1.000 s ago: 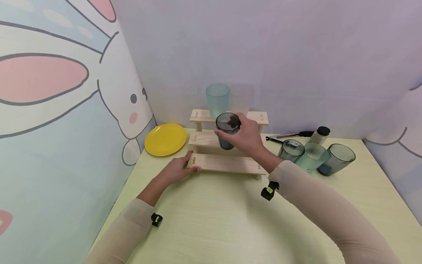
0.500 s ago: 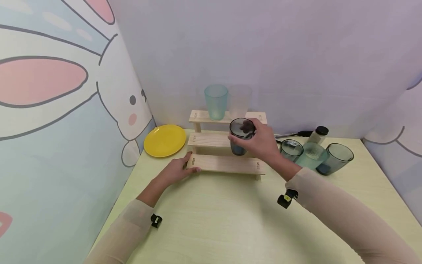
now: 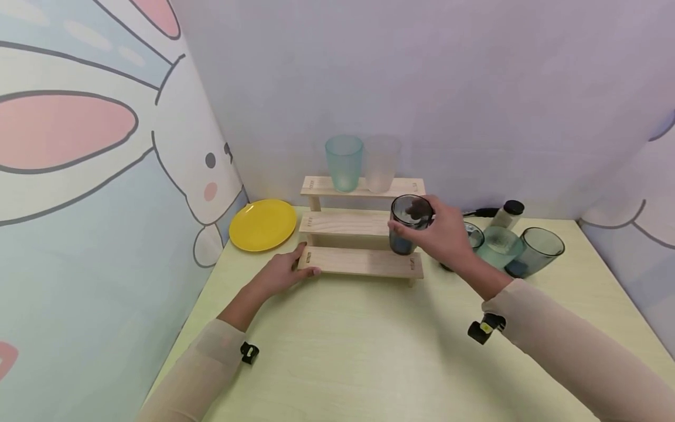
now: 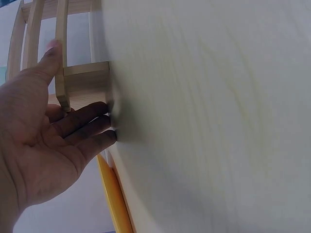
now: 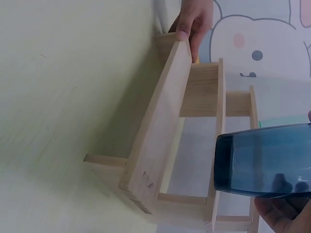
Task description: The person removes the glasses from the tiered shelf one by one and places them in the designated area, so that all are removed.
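Note:
My right hand [image 3: 448, 234] grips a dark blue-grey glass [image 3: 403, 237] near its rim. The glass is upright in the head view, before the right end of a three-tier wooden stand [image 3: 364, 262]. In the right wrist view, the base of the glass [image 5: 262, 160] shows apart from the lowest board. My left hand [image 3: 279, 274] holds the lowest tier by its left end. Its thumb lies over the board and its index finger is tucked under, as the left wrist view shows. On the top tier stand a light blue cup [image 3: 344, 164] and a frosted clear cup [image 3: 382, 164].
A yellow plate [image 3: 262, 225] leans at the wall, left of the stand. To the right are a greenish cup [image 3: 498, 249], a grey glass [image 3: 535, 252], a black-capped jar [image 3: 508, 214], and another glass partly behind my hand. A black-handled tool [image 3: 482, 212] lies behind them.
My right hand has carried the dark glass rightward and a little down, from the middle of the stand to its right end. My left hand keeps its hold on the lowest tier.

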Demonstrator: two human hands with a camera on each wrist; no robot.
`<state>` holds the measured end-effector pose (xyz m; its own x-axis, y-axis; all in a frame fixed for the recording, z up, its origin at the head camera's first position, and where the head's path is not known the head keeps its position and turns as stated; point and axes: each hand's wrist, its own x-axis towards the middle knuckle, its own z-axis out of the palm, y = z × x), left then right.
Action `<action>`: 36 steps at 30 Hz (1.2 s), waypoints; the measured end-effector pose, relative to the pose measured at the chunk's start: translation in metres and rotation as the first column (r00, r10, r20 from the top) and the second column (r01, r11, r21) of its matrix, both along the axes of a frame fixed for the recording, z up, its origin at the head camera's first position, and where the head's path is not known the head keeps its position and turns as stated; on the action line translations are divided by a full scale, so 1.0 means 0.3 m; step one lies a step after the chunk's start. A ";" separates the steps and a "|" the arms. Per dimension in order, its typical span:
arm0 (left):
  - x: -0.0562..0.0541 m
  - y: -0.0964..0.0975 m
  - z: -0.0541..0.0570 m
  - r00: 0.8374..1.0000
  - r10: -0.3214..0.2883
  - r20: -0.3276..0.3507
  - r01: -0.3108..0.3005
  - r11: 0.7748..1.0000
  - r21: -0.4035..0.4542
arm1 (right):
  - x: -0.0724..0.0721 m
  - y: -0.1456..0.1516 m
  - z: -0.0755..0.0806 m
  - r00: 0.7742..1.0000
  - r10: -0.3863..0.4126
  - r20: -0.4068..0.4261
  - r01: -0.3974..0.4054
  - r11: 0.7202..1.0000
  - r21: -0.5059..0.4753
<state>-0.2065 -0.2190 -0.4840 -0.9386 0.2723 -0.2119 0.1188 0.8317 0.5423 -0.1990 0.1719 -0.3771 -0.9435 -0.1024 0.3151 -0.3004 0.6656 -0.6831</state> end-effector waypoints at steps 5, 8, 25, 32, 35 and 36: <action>-0.004 -0.002 -0.001 1.000 -0.007 0.002 0.007 1.000 -0.005 | 0.027 0.038 -0.005 1.000 -0.029 0.013 0.028 0.999 0.044; -0.006 -0.003 0.000 1.000 -0.009 -0.002 0.009 1.000 -0.004 | 0.042 0.061 -0.012 0.999 -0.047 0.018 0.046 0.996 0.070; -0.005 -0.008 -0.006 1.000 -0.014 -0.003 0.014 1.000 0.006 | 0.126 0.183 -0.077 0.996 -0.082 0.032 0.077 0.988 0.137; -0.004 -0.007 -0.004 1.000 -0.017 -0.005 0.017 1.000 0.007 | 0.159 0.229 -0.114 0.990 -0.132 0.041 0.123 0.975 0.186; -0.003 -0.006 -0.004 1.000 -0.020 -0.007 0.021 1.000 0.011 | 0.175 0.243 -0.132 0.991 -0.133 0.017 0.128 0.975 0.180; -0.002 -0.006 -0.003 1.000 -0.019 -0.005 0.019 1.000 0.014 | 0.180 0.248 -0.137 0.991 -0.133 0.002 0.131 0.976 0.176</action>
